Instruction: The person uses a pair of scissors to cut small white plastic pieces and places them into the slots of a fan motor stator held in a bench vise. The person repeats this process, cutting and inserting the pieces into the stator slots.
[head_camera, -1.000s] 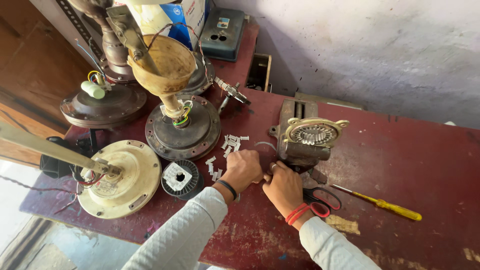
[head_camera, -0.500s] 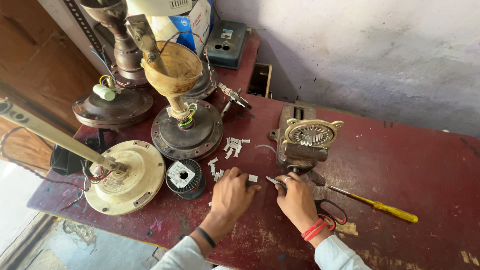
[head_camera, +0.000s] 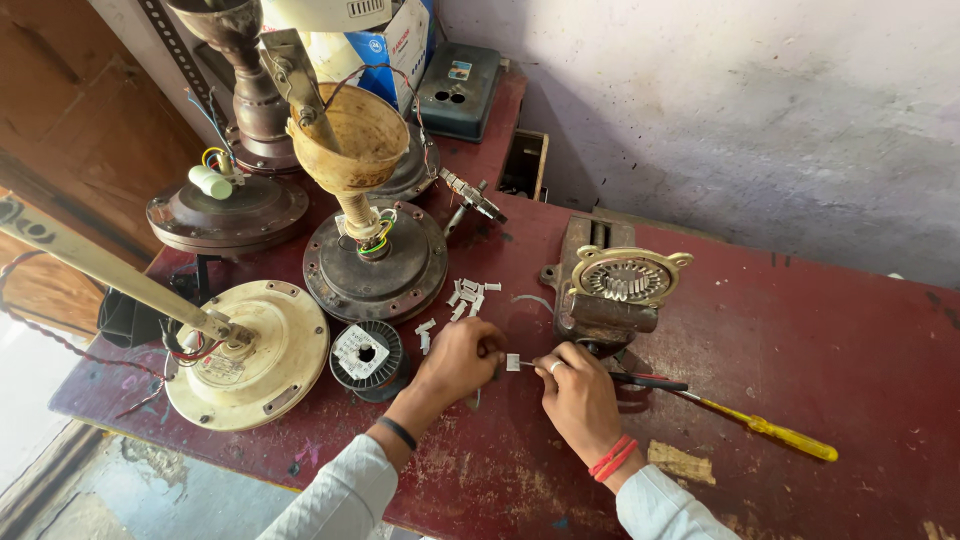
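1. Small white slip (head_camera: 513, 362), pinched between both hands just above the desk (head_camera: 820, 340), near its front edge and just before the vise; kept low, probably for steadiness with so tiny a piece.
2. Left hand (head_camera: 462, 358) curled nearly closed, fingertips gripping the slip's left end, a dark band round the wrist.
3. Right hand (head_camera: 578, 392) likewise drawn in, thumb and forefinger closed on the slip's right end or on a thin wire beside it; cannot tell which. Ring on one finger, red bands at the wrist.
4. Heap of similar white slips (head_camera: 466, 298) scattered just beyond the left hand, handy for picking one at a time.
5. Vise (head_camera: 598, 300) just behind the right hand, clamping a slotted stator (head_camera: 626, 275) face up, slots exposed from above.
6. Yellow-handled screwdriver (head_camera: 765, 430) lying flat to the right, near the right hand.
7. Coil of wire (head_camera: 368, 358) left of the left hand, set on its side face.
8. Further left and back: cream fan motor (head_camera: 250, 355) with its blade arm, dark fan motor (head_camera: 378, 262) under a yellowish cup-shaped canopy (head_camera: 350, 140), pushed away from the working spot.
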